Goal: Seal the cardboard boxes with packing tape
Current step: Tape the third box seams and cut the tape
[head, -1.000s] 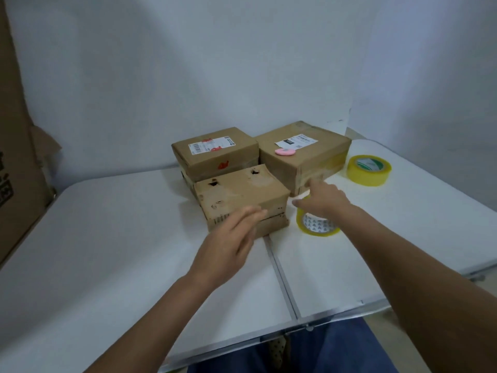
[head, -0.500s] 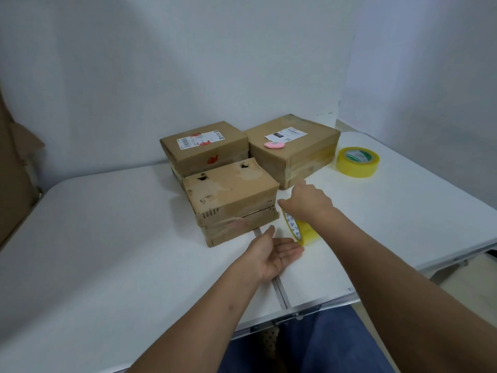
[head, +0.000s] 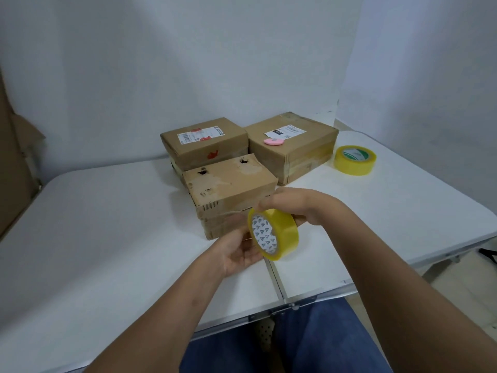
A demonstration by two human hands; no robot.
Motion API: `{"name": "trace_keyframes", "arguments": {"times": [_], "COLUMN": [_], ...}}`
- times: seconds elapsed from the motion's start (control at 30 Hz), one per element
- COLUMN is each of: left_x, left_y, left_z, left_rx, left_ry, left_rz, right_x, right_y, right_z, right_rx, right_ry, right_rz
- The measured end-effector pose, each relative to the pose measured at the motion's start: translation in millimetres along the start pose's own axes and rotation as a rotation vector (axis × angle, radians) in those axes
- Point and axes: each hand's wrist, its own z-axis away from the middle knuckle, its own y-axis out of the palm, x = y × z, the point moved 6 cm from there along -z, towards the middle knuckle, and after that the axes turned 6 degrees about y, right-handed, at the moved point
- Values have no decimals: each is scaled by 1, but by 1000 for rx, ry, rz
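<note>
I hold a yellow tape roll (head: 277, 232) on edge in the air, just in front of the nearest cardboard box (head: 231, 189). My right hand (head: 298, 208) grips the roll from above and behind. My left hand (head: 239, 251) cups it from below on its left side, fingers touching the core. The near box is worn, with torn holes in its top. Behind it stand a box with a white label (head: 204, 142) on the left and a larger box (head: 293, 146) on the right.
A second yellow tape roll (head: 355, 160) lies flat on the white table (head: 94, 238) at the right. A small pink object (head: 273, 141) rests on the larger box. A tall cardboard sheet (head: 13, 157) leans at the far left. The table's seam runs toward me.
My right hand has lifted the tape roll off the table and brought it toward me. My left hand has come under it and now touches it.
</note>
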Motion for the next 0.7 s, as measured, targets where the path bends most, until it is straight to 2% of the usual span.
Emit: {"name": "trace_keyframes", "arguments": {"times": [0.17, 0.3, 0.43, 0.53, 0.6, 0.7], "left_x": [-15, -36, -61, -80, -89, -101], "left_y": [-15, -16, -21, -24, -21, -21], "left_z": [22, 50, 74, 92, 102, 111], "left_rx": [-25, -6, -61, -167, -180, -153], "left_ry": [195, 359, 580, 805, 972, 1109], "left_rz": [-151, -380, -579, -893, -1088, -1092], "right_x": [-12, -21, -18, -9, -3, 3], "right_y": [27, 54, 69, 74, 77, 79], "right_z": [6, 6, 9, 11, 10, 6], "right_rx": [219, 307, 394, 439, 444, 427], "right_ry": [-32, -2, -25, -60, -95, -138], "right_rz": [-85, -166, -225, -259, -275, -332]}}
